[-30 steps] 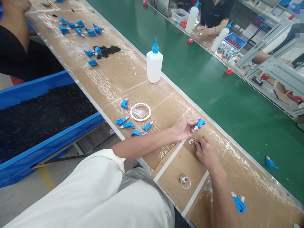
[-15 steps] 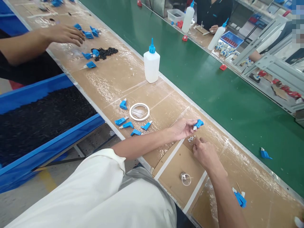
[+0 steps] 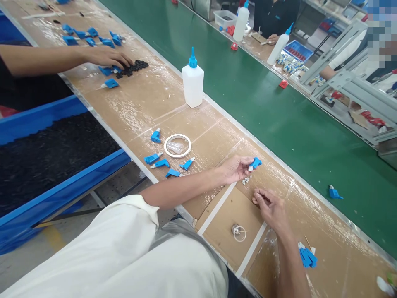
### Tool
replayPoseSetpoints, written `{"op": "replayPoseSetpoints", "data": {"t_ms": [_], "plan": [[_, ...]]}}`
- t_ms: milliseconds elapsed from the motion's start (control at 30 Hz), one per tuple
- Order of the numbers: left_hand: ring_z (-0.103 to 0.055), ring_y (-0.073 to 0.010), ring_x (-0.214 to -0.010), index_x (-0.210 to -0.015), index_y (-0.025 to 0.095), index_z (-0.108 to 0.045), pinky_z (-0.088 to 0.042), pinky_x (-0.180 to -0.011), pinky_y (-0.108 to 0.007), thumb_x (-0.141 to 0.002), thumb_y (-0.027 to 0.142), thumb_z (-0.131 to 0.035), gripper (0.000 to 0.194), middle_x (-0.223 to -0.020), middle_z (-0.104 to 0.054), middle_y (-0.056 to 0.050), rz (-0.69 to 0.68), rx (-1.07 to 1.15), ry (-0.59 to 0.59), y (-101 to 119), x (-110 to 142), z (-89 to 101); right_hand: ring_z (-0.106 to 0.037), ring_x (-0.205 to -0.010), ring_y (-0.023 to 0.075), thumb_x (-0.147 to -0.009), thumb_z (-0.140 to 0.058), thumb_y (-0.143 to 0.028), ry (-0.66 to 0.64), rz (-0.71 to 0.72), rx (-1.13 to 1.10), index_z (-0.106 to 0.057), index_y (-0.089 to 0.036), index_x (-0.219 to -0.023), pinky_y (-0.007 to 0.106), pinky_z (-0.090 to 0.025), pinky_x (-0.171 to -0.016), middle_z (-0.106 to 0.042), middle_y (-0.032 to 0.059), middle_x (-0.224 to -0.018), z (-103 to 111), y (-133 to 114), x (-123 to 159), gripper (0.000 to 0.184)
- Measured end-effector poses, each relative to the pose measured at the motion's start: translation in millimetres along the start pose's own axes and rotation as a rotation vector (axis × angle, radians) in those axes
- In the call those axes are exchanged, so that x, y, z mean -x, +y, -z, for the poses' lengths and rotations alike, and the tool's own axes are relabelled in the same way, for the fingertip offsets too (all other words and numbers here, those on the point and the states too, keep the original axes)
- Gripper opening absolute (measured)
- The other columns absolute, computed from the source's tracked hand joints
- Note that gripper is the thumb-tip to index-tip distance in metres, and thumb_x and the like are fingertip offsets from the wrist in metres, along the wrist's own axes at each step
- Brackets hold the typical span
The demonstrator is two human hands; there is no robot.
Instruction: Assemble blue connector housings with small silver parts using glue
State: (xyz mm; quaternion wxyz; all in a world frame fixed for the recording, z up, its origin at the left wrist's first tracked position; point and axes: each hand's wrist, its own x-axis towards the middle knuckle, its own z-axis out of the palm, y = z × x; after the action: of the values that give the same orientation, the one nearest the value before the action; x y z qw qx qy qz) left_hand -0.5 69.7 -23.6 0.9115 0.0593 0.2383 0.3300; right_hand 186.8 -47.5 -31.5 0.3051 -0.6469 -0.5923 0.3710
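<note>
My left hand [image 3: 236,169] pinches a blue plastic part [image 3: 256,163] with a white end, held just above the table. Below it lies a small pile of light grey pieces [image 3: 246,180]. My right hand [image 3: 271,205] is to the right of that pile, thumb and fingers pressed together; whatever is between the fingertips is too small to tell. Near my body, a small clear cup [image 3: 239,233] with a thin stick in it stands on a cardboard sheet [image 3: 217,225]. Several blue parts [image 3: 160,163] lie left of my left forearm, beside a white tape roll [image 3: 167,154].
A white bottle with blue nozzle [image 3: 192,85] stands by the green belt [image 3: 248,103]. More blue parts [image 3: 308,257] lie at right, and one blue part [image 3: 335,192] is on the belt. A co-worker's hand [image 3: 110,57] reaches over black pieces [image 3: 138,67]. A blue bin [image 3: 62,178] stands left.
My right hand has drawn back from the grey pieces, its fingers still together. The blue part on the belt has shifted left in view. The co-worker's hand has moved onto the black pieces.
</note>
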Motion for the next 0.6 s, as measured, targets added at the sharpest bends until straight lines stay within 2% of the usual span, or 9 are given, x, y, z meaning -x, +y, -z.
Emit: {"op": "replayPoseSetpoints", "data": {"t_ms": [167, 367, 533, 600], "plan": [[-0.052, -0.0063, -0.055, -0.087, 0.008, -0.066, -0.037, -0.045, -0.013, -0.091, 0.005, -0.054, 0.013, -0.075, -0.06, -0.005, 0.005, -0.003, -0.015, -1.4, -1.8, 3.1, -0.076, -0.068, 0.022, -0.086, -0.063, -0.069, 0.086, -0.032, -0.042, -0.073, -0.019, -0.093, 0.038, -0.065, -0.071, -0.075, 0.0071, -0.084, -2.0, 3.1, 3.1, 0.052], [-0.052, -0.0065, -0.056, -0.085, 0.008, -0.065, -0.039, -0.046, -0.013, -0.09, 0.005, -0.056, 0.011, -0.076, -0.06, -0.006, -0.001, -0.016, -0.016, -2.1, -2.0, 4.6, -0.077, -0.065, 0.0227, -0.078, -0.075, -0.064, 0.245, -0.064, -0.247, -0.076, -0.018, -0.087, 0.035, -0.066, -0.066, -0.077, 0.0063, -0.076, -5.3, 0.6, 2.7, 0.047], [-0.051, -0.0059, -0.055, -0.085, 0.008, -0.066, -0.039, -0.045, -0.012, -0.093, 0.007, -0.054, 0.014, -0.076, -0.059, -0.006, 0.01, -0.04, -0.029, -3.5, -0.6, 3.6, -0.076, -0.06, 0.0232, -0.067, -0.088, -0.055, 0.388, -0.093, -0.403, -0.079, -0.017, -0.08, 0.035, -0.067, -0.061, -0.078, 0.0064, -0.073, -8.1, -5.2, 2.2, 0.042], [-0.051, -0.0061, -0.055, -0.087, 0.008, -0.066, -0.039, -0.045, -0.011, -0.094, 0.008, -0.052, 0.016, -0.075, -0.058, -0.005, 0.013, -0.061, -0.032, -4.5, -0.2, 3.4, -0.077, -0.061, 0.0228, -0.066, -0.089, -0.052, 0.402, -0.095, -0.429, -0.08, -0.017, -0.081, 0.034, -0.067, -0.062, -0.078, 0.0062, -0.074, -8.2, -8.3, 3.1, 0.039]]}}
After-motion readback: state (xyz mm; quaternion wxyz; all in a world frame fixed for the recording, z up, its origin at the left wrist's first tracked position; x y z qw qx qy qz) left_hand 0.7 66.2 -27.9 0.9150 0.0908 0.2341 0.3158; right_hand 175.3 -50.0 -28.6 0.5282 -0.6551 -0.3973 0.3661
